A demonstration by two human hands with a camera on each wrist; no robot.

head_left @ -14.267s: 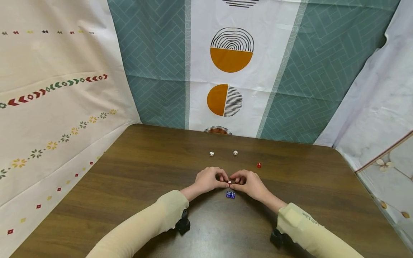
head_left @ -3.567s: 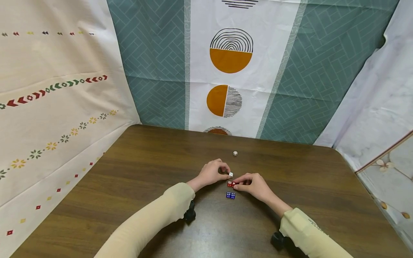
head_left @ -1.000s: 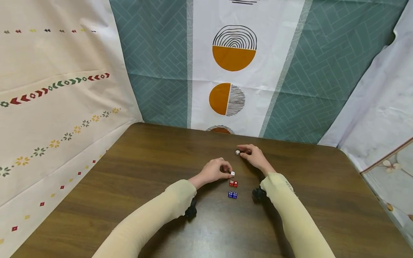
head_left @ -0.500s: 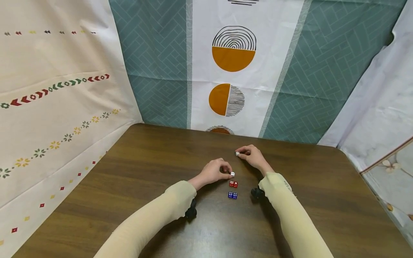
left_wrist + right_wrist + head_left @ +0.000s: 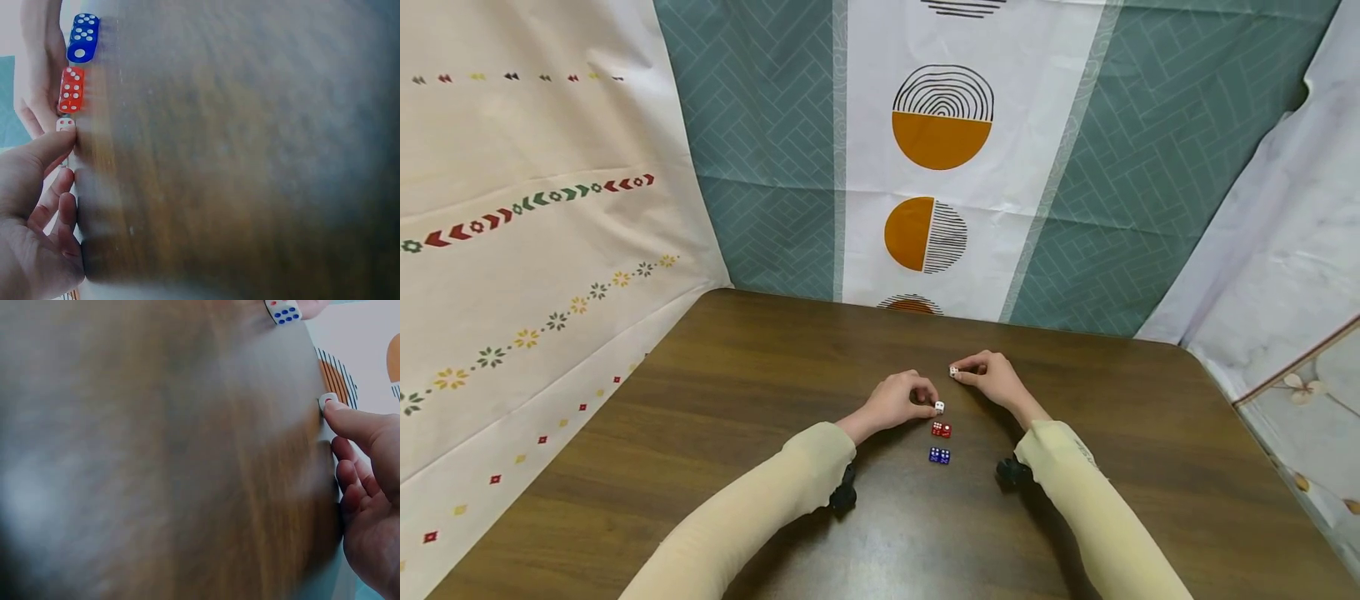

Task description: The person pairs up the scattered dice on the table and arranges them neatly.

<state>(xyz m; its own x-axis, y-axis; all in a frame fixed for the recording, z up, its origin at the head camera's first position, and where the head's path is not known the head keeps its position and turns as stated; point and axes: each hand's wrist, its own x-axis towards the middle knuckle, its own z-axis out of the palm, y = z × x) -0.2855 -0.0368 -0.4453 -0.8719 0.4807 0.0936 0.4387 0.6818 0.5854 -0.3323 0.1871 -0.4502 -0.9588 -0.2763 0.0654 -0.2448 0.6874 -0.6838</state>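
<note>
In the head view my left hand pinches a white die between thumb and fingers, just behind a pair of red dice. Farther back and to the right, my right hand pinches a second white die. The red dice sit side by side, touching. Nearer to me lies a pair of blue dice, also side by side. The left wrist view has the thumb over part of the white die, with red and blue pairs beyond. In the right wrist view the thumb presses the other white die.
All the dice are on or over a brown wooden table. A teal and white patterned cloth hangs behind its far edge. Cream cloth hangs at the left and pale cloth at the right.
Earlier, the left hand brought a white die behind the red dice, and the right hand left the red pair. Since then the right hand has gripped the far white die and drawn it slightly nearer.
</note>
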